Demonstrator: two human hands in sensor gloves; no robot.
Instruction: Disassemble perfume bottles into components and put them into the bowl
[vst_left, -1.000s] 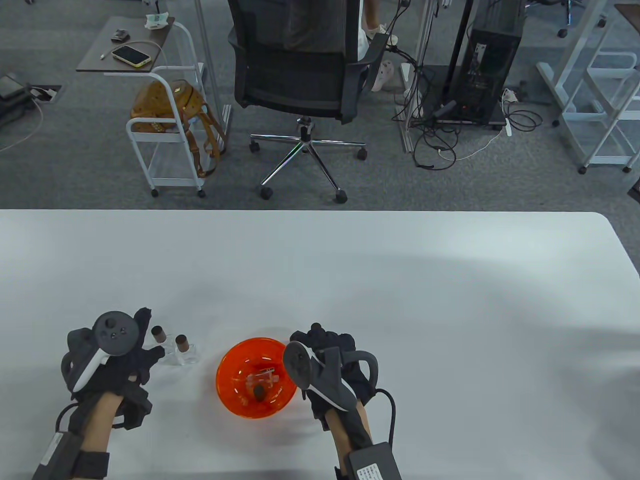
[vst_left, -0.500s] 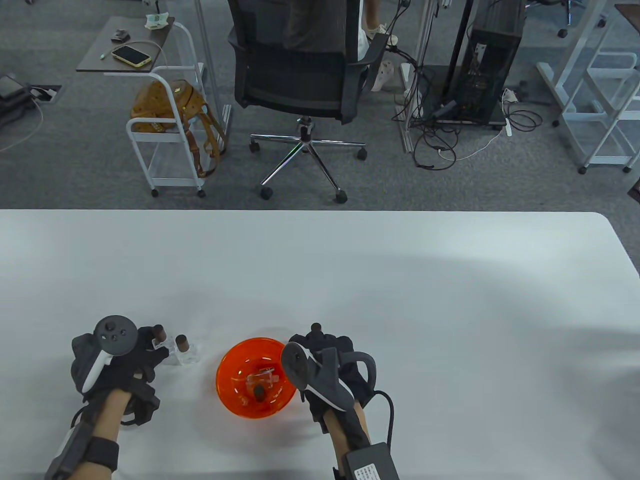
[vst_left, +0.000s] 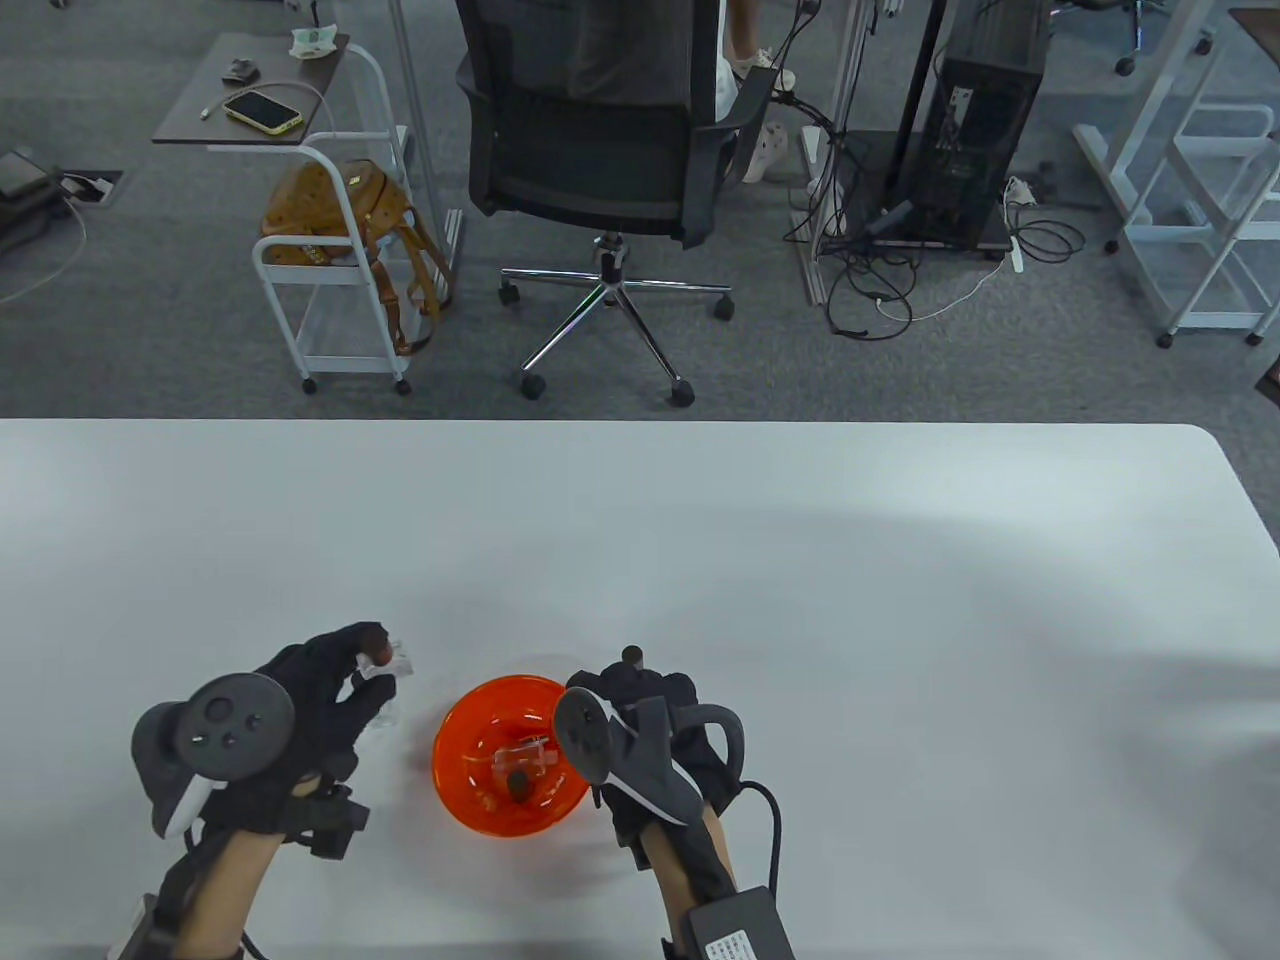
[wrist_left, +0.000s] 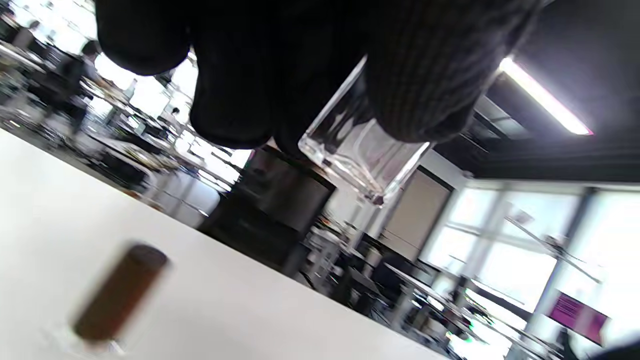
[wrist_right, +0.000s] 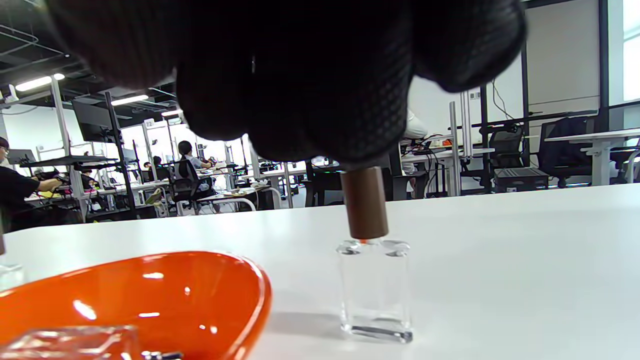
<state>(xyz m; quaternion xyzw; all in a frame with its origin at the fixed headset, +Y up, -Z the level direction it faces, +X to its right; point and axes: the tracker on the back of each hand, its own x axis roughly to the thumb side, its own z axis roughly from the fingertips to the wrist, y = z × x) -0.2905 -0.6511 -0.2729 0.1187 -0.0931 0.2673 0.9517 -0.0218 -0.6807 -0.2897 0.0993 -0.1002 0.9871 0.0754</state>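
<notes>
My left hand (vst_left: 362, 672) holds a clear glass perfume bottle (vst_left: 388, 661) with a brown cap, lifted off the table; its glass body (wrist_left: 361, 156) shows between the gloved fingers. A second brown-capped bottle (wrist_left: 119, 296) stands on the table beneath, blurred in the left wrist view. The orange bowl (vst_left: 452, 722) sits between my hands and holds a clear bottle body and a brown cap (vst_left: 520, 786). My right hand (vst_left: 632, 690) rests by the bowl's right rim, fingers loosely curled. A third capped bottle (wrist_right: 375, 286) stands upright just past its fingertips, cap (vst_left: 632, 655) peeking out.
The white table (vst_left: 800, 600) stretches far to the right and back. Beyond its far edge are an office chair (vst_left: 600, 150), a white cart (vst_left: 330, 270) with a brown bag, and a computer tower with cables on the floor.
My left hand closed on the left bottle, lifted it and carried it right towards the bowl. The right hand has barely shifted.
</notes>
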